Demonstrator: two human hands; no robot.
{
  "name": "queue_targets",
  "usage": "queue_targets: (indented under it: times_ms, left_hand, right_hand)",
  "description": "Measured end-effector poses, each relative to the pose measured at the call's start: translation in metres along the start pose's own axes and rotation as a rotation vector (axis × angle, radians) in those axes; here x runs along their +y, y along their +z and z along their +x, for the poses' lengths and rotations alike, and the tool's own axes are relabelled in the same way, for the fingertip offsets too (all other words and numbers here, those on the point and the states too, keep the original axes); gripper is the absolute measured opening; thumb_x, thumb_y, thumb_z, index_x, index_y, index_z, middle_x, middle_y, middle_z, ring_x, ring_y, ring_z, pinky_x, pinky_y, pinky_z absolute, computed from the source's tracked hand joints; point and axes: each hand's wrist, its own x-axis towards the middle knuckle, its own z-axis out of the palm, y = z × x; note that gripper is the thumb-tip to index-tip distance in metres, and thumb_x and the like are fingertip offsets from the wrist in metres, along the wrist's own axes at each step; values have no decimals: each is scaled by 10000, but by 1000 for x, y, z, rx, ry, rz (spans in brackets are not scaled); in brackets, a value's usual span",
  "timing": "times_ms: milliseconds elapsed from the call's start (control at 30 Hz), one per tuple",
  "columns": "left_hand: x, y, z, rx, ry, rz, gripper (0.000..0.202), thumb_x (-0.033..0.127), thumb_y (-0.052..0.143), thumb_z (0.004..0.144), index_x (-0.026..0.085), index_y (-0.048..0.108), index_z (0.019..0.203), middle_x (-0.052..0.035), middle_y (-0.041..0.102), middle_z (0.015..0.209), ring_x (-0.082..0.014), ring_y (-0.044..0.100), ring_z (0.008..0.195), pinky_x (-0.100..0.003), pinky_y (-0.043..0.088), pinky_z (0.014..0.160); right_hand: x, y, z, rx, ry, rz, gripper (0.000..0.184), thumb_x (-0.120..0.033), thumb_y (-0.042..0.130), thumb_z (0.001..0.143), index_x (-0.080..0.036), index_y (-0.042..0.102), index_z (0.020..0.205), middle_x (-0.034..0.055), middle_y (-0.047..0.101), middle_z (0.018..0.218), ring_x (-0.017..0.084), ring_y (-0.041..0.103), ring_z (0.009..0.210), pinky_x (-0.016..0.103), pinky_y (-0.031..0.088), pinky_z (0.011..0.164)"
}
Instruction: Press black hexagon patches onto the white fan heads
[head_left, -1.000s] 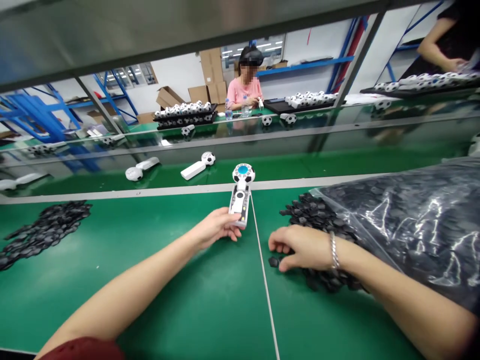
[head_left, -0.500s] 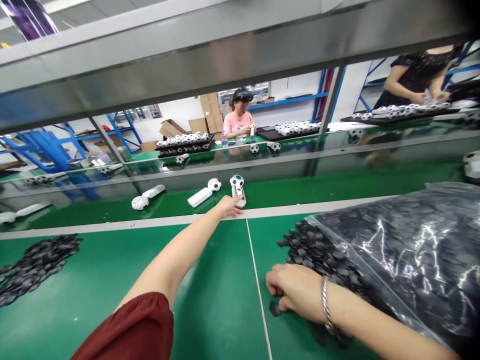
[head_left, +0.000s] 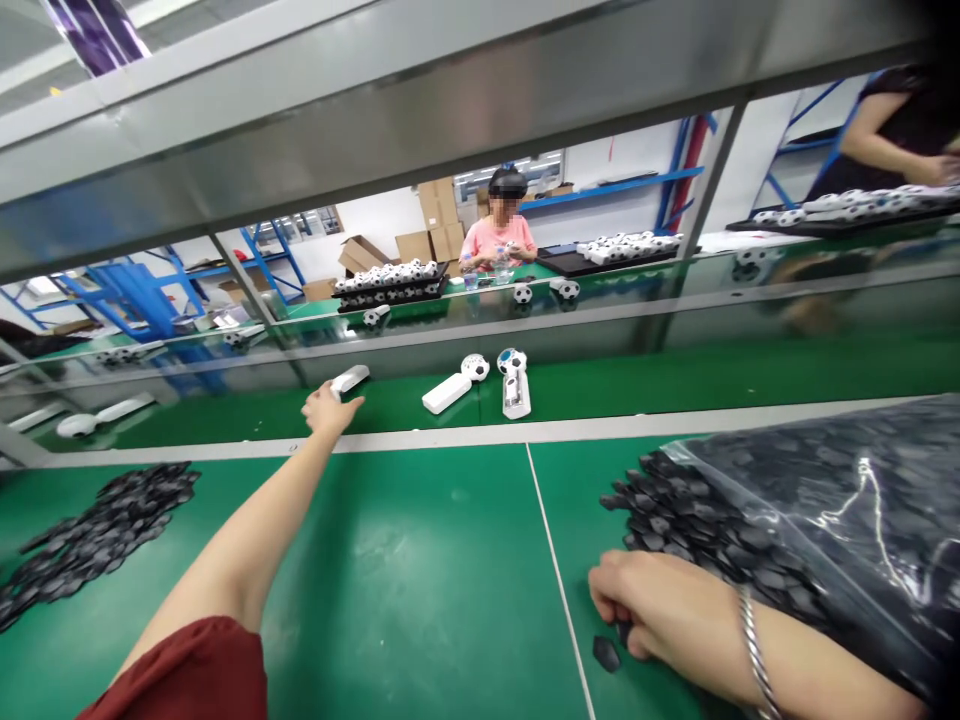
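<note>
My left hand (head_left: pixel 328 410) is stretched far out to the green belt and closes over the ball end of a white football-headed hand device (head_left: pixel 349 379); only its handle shows. To its right lie a second white device (head_left: pixel 454 385) and an open one with a blue centre (head_left: pixel 514 380), both untouched. My right hand (head_left: pixel 660 610), a bracelet on its wrist, rests near me with fingers curled over small black pieces at the edge of the black pile (head_left: pixel 697 530). One loose black piece (head_left: pixel 606 653) lies just beside the fingers.
A clear plastic bag (head_left: pixel 847 520) full of black pieces spreads at the right. Another black pile (head_left: pixel 97 530) lies at the left. A metal shelf frame (head_left: pixel 450 110) hangs overhead. Across the line a seated person (head_left: pixel 499 235) works beside trays of devices (head_left: pixel 390 280); another person (head_left: pixel 900 130) stands far right.
My left hand carried the open blue-centred device out to the belt, let it go, then moved left onto another white device. My right hand stayed on the black pieces.
</note>
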Motion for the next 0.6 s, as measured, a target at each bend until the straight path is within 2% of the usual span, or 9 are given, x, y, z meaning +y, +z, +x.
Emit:
queue_targets:
  times_ms: [67, 167, 233, 333, 467, 600]
  left_hand:
    - [-16, -1, 15, 16, -92, 43, 834, 422, 691, 614, 172, 320, 1317, -221, 280, 1346, -440, 249, 1236, -572, 275, 945]
    - [-31, 7, 35, -32, -131, 60, 890, 449, 695, 602, 190, 278, 1345, -212, 354, 1304, -416, 307, 1223, -539, 318, 942]
    - [-34, 16, 46, -75, -130, 49, 906, 456, 692, 603, 197, 258, 1355, -193, 413, 1256, -380, 391, 1181, -483, 363, 935]
    - [-33, 30, 58, -108, -134, 39, 909, 452, 700, 585, 214, 266, 1348, -177, 411, 1242, -358, 471, 1110, -446, 410, 900]
    - [-28, 42, 58, -103, -121, 41, 815, 393, 711, 559, 219, 373, 1280, -186, 374, 1236, -384, 497, 1059, -477, 420, 866]
    - [-22, 39, 45, -59, -34, -1, 696, 358, 715, 538, 229, 470, 1177, -151, 413, 1165, -371, 520, 1016, -485, 412, 874]
  right_hand:
    - [-1, 0, 0, 7, 21, -5, 275, -77, 430, 439, -199, 500, 674, -5, 550, 703, 109, 426, 598, 226, 220, 535]
    - [-4, -3, 0, -5, 49, -15, 259, -79, 437, 437, -196, 496, 659, -3, 557, 705, 109, 437, 600, 227, 223, 539]
    - [-6, -5, 1, -29, 65, -10, 240, -90, 451, 443, -198, 494, 653, -3, 566, 712, 111, 447, 607, 227, 225, 540]
    - [-8, -8, 1, -56, 58, -3, 208, -100, 471, 460, -200, 493, 642, -4, 574, 716, 117, 465, 619, 226, 230, 537]
    - [-9, -13, -2, -50, 33, -31, 220, -62, 461, 476, -203, 491, 642, -16, 578, 657, 121, 490, 604, 222, 247, 531]
    - [-20, -26, -10, -24, 46, -7, 187, -73, 509, 542, -207, 525, 671, -22, 595, 662, 124, 509, 615, 216, 287, 541]
